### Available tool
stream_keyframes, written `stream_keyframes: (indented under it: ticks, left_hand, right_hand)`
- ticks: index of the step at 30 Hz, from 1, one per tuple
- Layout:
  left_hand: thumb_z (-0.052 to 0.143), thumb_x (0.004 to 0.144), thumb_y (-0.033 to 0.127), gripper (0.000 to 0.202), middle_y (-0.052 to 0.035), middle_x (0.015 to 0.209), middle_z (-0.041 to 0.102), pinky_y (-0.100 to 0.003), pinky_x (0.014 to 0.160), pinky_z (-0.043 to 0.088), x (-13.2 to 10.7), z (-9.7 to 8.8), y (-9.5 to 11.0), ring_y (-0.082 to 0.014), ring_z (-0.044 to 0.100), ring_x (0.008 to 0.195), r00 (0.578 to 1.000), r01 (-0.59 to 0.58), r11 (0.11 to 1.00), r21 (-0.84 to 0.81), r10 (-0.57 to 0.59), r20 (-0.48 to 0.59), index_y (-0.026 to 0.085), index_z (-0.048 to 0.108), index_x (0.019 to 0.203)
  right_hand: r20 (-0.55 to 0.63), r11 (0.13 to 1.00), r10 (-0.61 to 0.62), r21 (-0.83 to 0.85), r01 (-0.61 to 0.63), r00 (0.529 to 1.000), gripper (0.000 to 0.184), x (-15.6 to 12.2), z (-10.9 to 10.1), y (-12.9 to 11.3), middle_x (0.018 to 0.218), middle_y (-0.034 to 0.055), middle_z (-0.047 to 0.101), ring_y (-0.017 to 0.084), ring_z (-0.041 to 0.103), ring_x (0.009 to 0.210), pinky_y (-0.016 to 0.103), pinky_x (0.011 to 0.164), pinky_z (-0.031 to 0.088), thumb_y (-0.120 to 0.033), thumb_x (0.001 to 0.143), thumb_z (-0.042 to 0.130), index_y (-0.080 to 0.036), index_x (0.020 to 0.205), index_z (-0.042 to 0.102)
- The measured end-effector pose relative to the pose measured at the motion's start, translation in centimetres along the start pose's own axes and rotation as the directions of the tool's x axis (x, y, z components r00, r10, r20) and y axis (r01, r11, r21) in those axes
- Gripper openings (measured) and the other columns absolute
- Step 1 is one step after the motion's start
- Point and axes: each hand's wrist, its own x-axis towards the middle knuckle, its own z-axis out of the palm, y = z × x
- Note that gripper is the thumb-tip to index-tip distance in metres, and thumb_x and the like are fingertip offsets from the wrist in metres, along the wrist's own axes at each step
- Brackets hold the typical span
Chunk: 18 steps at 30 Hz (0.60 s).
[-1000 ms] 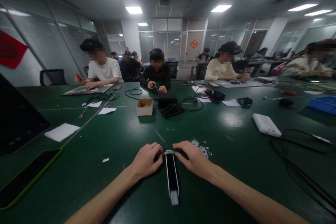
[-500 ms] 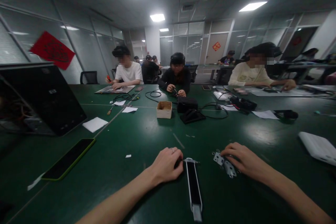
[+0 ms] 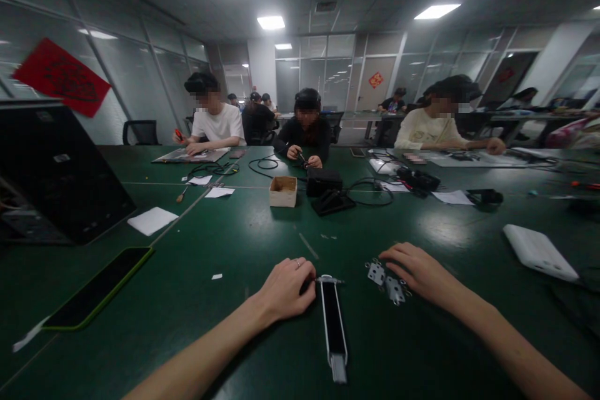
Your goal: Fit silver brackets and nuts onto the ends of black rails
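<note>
My left hand (image 3: 290,287) rests on the green table with its fingers curled in. Its fingertips meet the far end of a long, narrow black piece with a pale metal frame (image 3: 334,319). A thin metal rod (image 3: 335,280) crosses that end; whether the fingers grip it is hidden. My right hand (image 3: 417,272) is open, fingers stretched, beside and slightly over a small cluster of metal plates with holes and rings (image 3: 385,281). Nothing shows in its grasp.
A phone in a green case (image 3: 98,287) and a black computer case (image 3: 56,175) are at left. Ahead are a small open box (image 3: 283,192) and black devices with cables (image 3: 330,190). A white device (image 3: 539,252) lies at right. Several people sit across the table.
The view has turned a little right, so things sit further left. My right fingers have eased up and away from the metal plates; my left hand keeps its place.
</note>
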Motion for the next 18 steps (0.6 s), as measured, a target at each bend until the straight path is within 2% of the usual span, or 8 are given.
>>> stream_keyframes:
  ticks: [7,14,18]
  left_hand:
    - [0.05,0.084,0.019,0.006,-0.0019,0.084,0.059,-0.027,0.067,0.041,0.0,-0.5,0.3,-0.0155,0.055,0.072,0.999,0.018,1.0,-0.003,-0.018,0.033,0.017,0.054,0.088]
    - [0.05,0.084,0.019,0.006,-0.0023,0.085,0.06,-0.027,0.068,0.041,-0.1,-0.5,0.3,-0.0157,0.056,0.074,1.0,0.014,1.0,-0.004,-0.014,0.028,0.017,0.054,0.088]
    - [0.049,0.083,0.019,0.007,-0.0021,0.084,0.06,-0.027,0.068,0.041,-0.1,-0.3,0.2,-0.0159,0.056,0.073,1.0,-0.004,1.0,0.007,0.004,0.014,0.017,0.054,0.088]
  right_hand:
    - [0.079,0.999,0.032,-0.031,-0.03,0.996,0.034,0.6,1.2,-0.1,0.11,0.0111,0.06,0.023,0.056,0.096,0.04,0.084,0.047,-0.025,0.091,0.04,-0.02,0.114,0.063]
    - [0.114,0.987,0.16,-0.02,-0.159,0.981,0.029,0.7,1.2,0.4,0.103,0.0099,0.061,0.023,0.056,0.096,0.039,0.085,0.048,-0.033,0.09,0.042,-0.019,0.1,0.065]
    - [0.086,0.987,0.16,0.005,-0.161,0.983,0.028,0.6,1.5,0.9,0.101,0.011,0.061,0.024,0.058,0.094,0.039,0.082,0.049,-0.033,0.089,0.042,-0.018,0.096,0.064]
